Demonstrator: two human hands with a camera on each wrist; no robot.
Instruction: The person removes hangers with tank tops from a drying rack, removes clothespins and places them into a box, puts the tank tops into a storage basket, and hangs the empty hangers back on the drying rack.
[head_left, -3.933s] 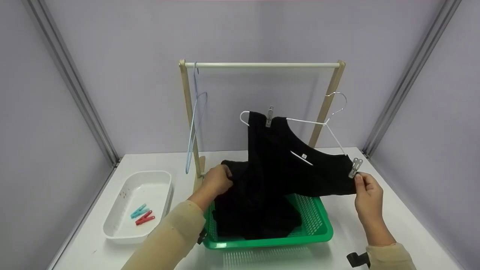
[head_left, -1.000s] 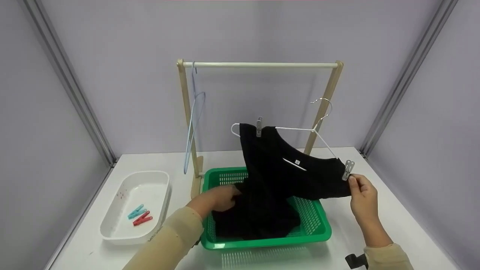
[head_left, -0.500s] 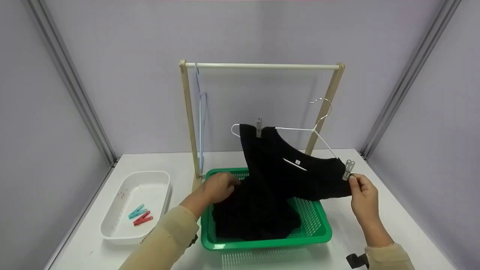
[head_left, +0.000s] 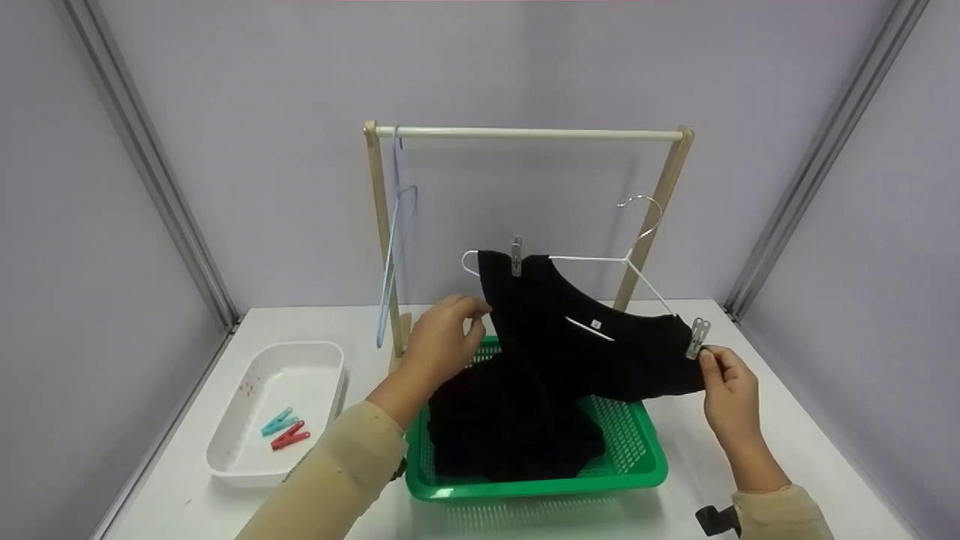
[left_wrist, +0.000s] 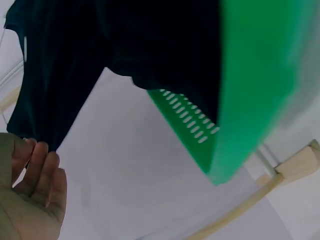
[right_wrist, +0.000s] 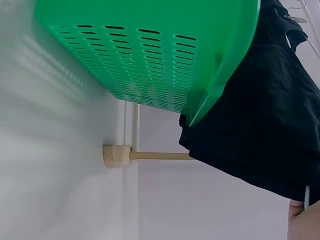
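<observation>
A black shirt with a small white neck tag hangs on a white wire hanger, tilted down to the right. Two grey clothespins, a left one and a right one, sit at its shoulders. My right hand pinches the sleeve edge just below the right clothespin. The left hand is at the opposite sleeve edge; in the left wrist view its thumb and finger meet at the hem. The shirt's lower part lies bunched in a green basket.
Behind the basket stands a drying rack with wooden legs, and a light blue hanger on its left end. A white tray at the left holds a blue clothespin and a red clothespin. Grey walls enclose the table.
The left hand has left the bunched fabric in the basket and risen to the left sleeve edge. Since the earliest frame the hanger has come lower and slightly left; my right hand keeps its pinch.
</observation>
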